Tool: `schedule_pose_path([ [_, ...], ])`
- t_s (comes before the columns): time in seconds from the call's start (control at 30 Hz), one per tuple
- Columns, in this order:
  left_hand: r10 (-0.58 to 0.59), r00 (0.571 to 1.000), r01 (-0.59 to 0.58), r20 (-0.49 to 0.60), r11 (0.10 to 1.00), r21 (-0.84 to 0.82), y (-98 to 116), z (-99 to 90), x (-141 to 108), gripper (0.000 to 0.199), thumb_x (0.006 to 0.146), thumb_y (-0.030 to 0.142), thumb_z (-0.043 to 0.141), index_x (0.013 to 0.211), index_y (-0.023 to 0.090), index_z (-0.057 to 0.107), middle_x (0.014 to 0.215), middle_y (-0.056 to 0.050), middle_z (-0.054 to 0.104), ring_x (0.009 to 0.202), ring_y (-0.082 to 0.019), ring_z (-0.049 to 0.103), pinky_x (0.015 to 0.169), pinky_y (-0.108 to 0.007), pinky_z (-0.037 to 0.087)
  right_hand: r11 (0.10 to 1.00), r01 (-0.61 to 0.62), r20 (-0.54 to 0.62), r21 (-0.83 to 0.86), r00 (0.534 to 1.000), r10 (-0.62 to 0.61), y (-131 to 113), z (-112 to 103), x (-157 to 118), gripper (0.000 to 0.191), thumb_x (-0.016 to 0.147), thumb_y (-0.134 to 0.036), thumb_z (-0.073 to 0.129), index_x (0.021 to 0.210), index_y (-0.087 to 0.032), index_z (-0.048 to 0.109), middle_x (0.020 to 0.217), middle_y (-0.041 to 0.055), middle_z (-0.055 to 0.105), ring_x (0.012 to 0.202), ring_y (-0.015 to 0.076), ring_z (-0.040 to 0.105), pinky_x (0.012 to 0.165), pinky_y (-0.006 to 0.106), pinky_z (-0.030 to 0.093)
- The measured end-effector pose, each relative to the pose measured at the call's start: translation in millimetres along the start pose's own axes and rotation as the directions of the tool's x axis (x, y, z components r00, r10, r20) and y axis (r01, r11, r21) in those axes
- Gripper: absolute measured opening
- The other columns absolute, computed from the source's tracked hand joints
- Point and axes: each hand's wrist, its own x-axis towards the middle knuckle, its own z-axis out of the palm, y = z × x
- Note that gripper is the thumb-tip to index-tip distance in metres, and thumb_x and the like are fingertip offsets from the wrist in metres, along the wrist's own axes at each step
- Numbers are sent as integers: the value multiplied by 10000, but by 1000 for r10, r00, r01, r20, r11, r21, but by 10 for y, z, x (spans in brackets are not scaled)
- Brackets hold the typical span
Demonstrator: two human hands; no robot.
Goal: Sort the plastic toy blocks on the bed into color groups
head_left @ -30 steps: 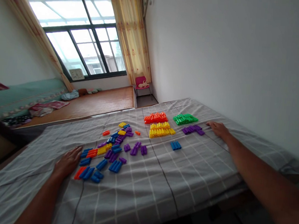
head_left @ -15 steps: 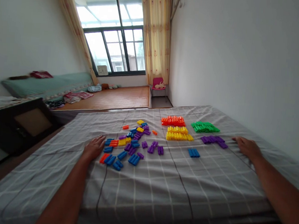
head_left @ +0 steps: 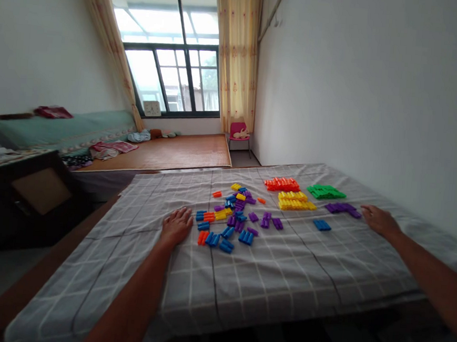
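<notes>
Palm down on the checked cloth (head_left: 124,284), my left hand (head_left: 177,225) has its fingers spread and holds nothing. Just right of it lies a loose mix of blue pieces (head_left: 246,237), orange pieces (head_left: 203,238), purple pieces (head_left: 266,220) and yellow pieces (head_left: 223,214). Farther right are sorted groups: an orange pile (head_left: 282,184), a yellow pile (head_left: 295,201), a green pile (head_left: 326,192), a purple row (head_left: 343,209) and a small blue group (head_left: 322,225). My right hand (head_left: 378,220) rests beside the purple row's right end; its fingertips are too small to read.
A dark cabinet (head_left: 32,192) stands at the left. Behind the cloth-covered surface are a low bed (head_left: 178,151), a pink chair (head_left: 239,127) with a soft toy, and a window with curtains (head_left: 241,61). A white wall (head_left: 361,97) runs along the right.
The view has shifted, so the cloth and the pieces on the left appear farther right. My left hand still lies beside the mixed pieces, and my right hand now appears closer to the purple row.
</notes>
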Motion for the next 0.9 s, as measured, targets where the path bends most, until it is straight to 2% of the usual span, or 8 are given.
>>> schedule_pose_path([
  [0.13, -2, 1000, 2, 11, 1000, 2, -25, -1, -12, 537, 948, 470, 275, 1414, 271, 453, 1515, -58, 382, 1390, -282, 312, 1094, -513, 268, 969, 208, 4, -135, 978, -209, -238, 114, -661, 398, 862, -357, 322, 1100, -206, 602, 1192, 155, 645, 1154, 276, 571, 1032, 423, 386],
  [0.27, -41, 999, 43, -28, 998, 50, -33, -26, -24, 508, 948, 434, 297, 1395, 264, 468, 1502, -41, 404, 1375, -262, 343, 1102, -480, 285, 926, 292, -68, -237, 946, -316, -289, 230, -1010, 459, 902, -370, 346, 1232, -122, 546, 1275, 181, 583, 1219, 295, 501, 1013, 449, 411],
  [0.37, -67, 996, 72, -61, 995, 73, -31, -22, -39, 480, 945, 404, 315, 1365, 261, 498, 1471, -49, 448, 1348, -257, 385, 1082, -457, 324, 893, 357, -56, -274, 921, -386, -266, 245, -1051, 452, 907, -326, 375, 1272, -110, 530, 1260, 172, 588, 1184, 300, 513, 947, 456, 462],
  [0.47, -65, 995, 72, -69, 991, 109, -22, -20, -38, 463, 945, 380, 315, 1330, 243, 532, 1443, -68, 482, 1324, -255, 419, 1071, -446, 339, 853, 433, 12, -290, 893, -450, -253, 200, -1014, 438, 910, -270, 376, 1288, -109, 528, 1291, 157, 579, 1159, 287, 522, 924, 434, 482],
  [0.6, -32, 999, 33, -9, 990, 137, -11, -92, -19, 469, 953, 360, 290, 1345, 239, 518, 1465, -67, 455, 1350, -243, 392, 1083, -439, 324, 816, 502, 95, -287, 863, -497, -244, 106, -970, 432, 921, -253, 361, 1304, -137, 526, 1336, 133, 557, 1173, 280, 511, 900, 438, 494],
  [0.7, -111, 993, 107, 32, 990, 89, 48, -175, -33, 456, 928, 406, 365, 1326, 261, 535, 1462, -71, 459, 1352, -272, 394, 1093, -488, 299, 810, 532, 133, -247, 847, -515, -219, 85, -961, 435, 940, -254, 322, 1307, -143, 529, 1345, 117, 556, 1181, 265, 506, 911, 433, 488],
  [0.83, -94, 994, 99, 52, 992, -83, 337, -181, -107, 505, 965, 385, 252, 1349, 189, 515, 1420, -86, 508, 1320, -191, 449, 1091, -335, 331, 831, 516, 127, -208, 856, -501, -183, 127, -967, 448, 953, -287, 296, 1301, -143, 538, 1332, 111, 569, 1164, 275, 515, 931, 466, 470],
  [0.9, -42, 998, 47, 39, 987, -154, 563, -141, -134, 521, 951, 434, 294, 1332, 173, 535, 1389, -97, 538, 1295, -202, 479, 1083, -328, 345, 832, 524, 121, -183, 852, -510, -177, 146, -973, 443, 947, -301, 308, 1286, -154, 552, 1323, 105, 577, 1156, 276, 520, 942, 474, 461],
])
